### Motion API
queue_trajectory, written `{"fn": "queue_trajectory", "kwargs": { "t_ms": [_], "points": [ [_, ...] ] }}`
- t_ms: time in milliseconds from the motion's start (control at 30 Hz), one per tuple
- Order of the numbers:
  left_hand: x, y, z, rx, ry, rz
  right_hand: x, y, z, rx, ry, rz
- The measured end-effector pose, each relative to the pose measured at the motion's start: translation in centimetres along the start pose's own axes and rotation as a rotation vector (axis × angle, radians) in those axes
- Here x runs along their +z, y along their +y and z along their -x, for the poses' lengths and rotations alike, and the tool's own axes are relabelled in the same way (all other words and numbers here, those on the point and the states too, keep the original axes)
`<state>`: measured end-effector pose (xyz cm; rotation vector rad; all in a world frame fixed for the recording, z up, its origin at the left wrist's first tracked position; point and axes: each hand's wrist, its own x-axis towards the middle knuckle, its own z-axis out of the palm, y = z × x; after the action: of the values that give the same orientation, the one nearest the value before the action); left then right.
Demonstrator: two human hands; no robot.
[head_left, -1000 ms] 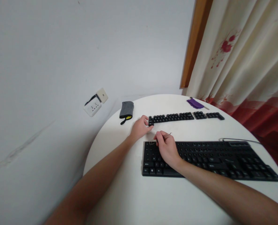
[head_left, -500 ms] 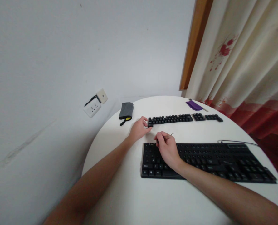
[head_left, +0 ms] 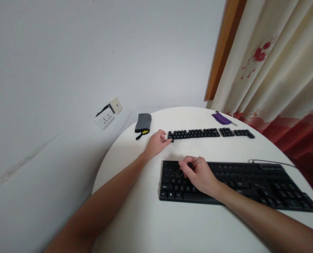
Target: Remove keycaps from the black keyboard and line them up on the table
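Note:
A wire keycap puller [head_left: 179,173] is pinched in my right hand [head_left: 198,174]. Its thin wire loop reaches over the left part of the black keyboard [head_left: 251,195], where several keycaps are off in the upper rows. My left hand [head_left: 156,144] is at the left end of a block of loose black keycaps [head_left: 203,133], set out in rows farther back. Its thumb and fingers are apart, with the thumb tip against the end keycap [head_left: 171,140]. I cannot make out any keycap in the puller.
On the white round table [head_left: 135,218] a grey folded cloth [head_left: 143,122] with a yellow lining lies at the back left. Purple cloth [head_left: 221,118] with a thin stick lies at the back right. The keyboard cable [head_left: 272,162] runs off rightward. A wall socket [head_left: 105,118] is at left.
My right hand has moved right and toward me, bringing the puller's loop from the keyboard's top edge down over its keys. My left hand stays by the loose keycaps. The view has shifted slightly.

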<state>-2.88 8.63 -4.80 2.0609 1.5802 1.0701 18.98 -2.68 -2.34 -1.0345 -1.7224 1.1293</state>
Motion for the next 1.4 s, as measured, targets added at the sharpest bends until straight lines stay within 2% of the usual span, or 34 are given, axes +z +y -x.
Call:
{"fn": "queue_trajectory", "kwargs": {
  "t_ms": [133,300,433,567,933,1067,1267,1400],
  "points": [
    [-0.2,-0.1,0.0,-0.024,0.039,0.045,0.7,0.0,0.6,0.012,-0.084,0.019],
    [0.0,-0.3,-0.1,-0.019,0.016,0.024,1.2,-0.3,0.6,-0.014,-0.143,0.064],
    [0.1,-0.5,0.0,-0.016,0.010,0.019,1.9,-1.1,0.2,-0.164,-0.197,0.230],
    [0.2,-0.7,0.0,-0.014,0.004,0.016,2.5,-1.5,0.0,-0.295,-0.153,0.298],
    [-0.1,-1.1,-0.1,0.004,-0.037,0.052,2.3,-1.4,0.0,-0.052,-0.168,0.155],
    [-0.5,-0.9,-0.2,0.004,-0.029,0.081,2.2,-0.6,-0.4,-0.016,-0.109,0.065],
    [-1.3,1.8,0.4,0.054,-0.063,0.133,2.0,-0.3,-1.0,0.060,0.024,-0.076],
    [-1.5,4.2,1.2,0.110,-0.169,0.254,0.0,-1.9,-2.3,0.030,0.145,-0.151]
  ]
}}
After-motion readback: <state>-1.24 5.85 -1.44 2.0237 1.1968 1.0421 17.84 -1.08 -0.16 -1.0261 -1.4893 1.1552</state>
